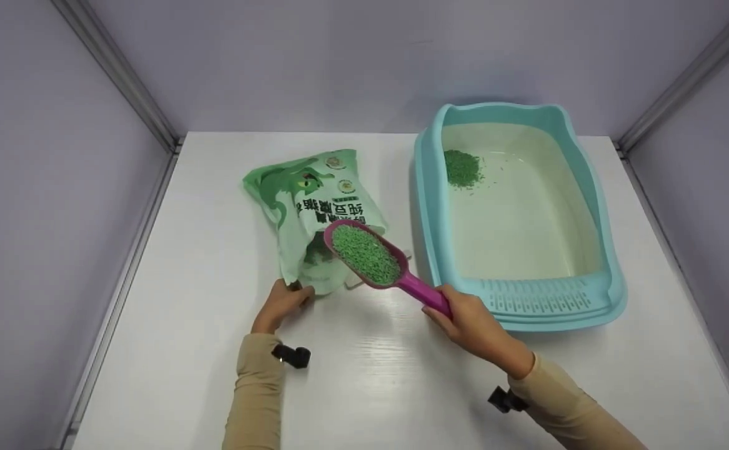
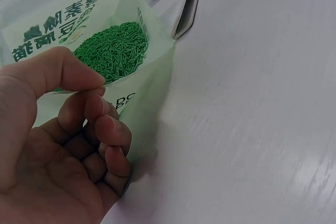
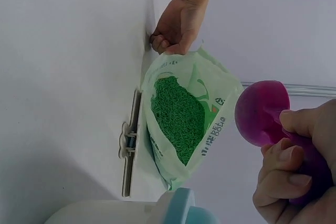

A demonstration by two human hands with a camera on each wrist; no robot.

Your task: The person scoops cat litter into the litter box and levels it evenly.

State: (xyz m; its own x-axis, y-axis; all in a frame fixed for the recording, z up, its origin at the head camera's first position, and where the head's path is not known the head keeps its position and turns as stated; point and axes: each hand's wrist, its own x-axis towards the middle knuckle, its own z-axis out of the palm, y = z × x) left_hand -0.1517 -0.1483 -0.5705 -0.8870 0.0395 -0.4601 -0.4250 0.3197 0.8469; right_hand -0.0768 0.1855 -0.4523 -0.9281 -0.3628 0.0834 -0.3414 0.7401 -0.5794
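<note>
A pale green bag of cat litter (image 1: 333, 194) lies on the table with its mouth toward me, and green pellets (image 2: 118, 51) show inside. My left hand (image 1: 283, 305) pinches the bag's rim between thumb and forefinger, seen closely in the left wrist view. By its handle, my right hand (image 1: 473, 322) grips a magenta scoop (image 1: 423, 294), held above the table beside the bag's mouth. Green pellets heap the scoop's bowl in the head view; the right wrist view shows only its outside. A light blue litter box (image 1: 433, 206) stands to the right, with a small pile of pellets (image 1: 462, 169) at its left side.
A bag clip (image 3: 131, 140) lies on the table by the bag's mouth, mostly covered by the scoop in the head view. The litter box has a slotted front ledge (image 1: 536, 297). Pale walls (image 1: 370, 69) enclose the white table (image 1: 364, 387) at the back and sides.
</note>
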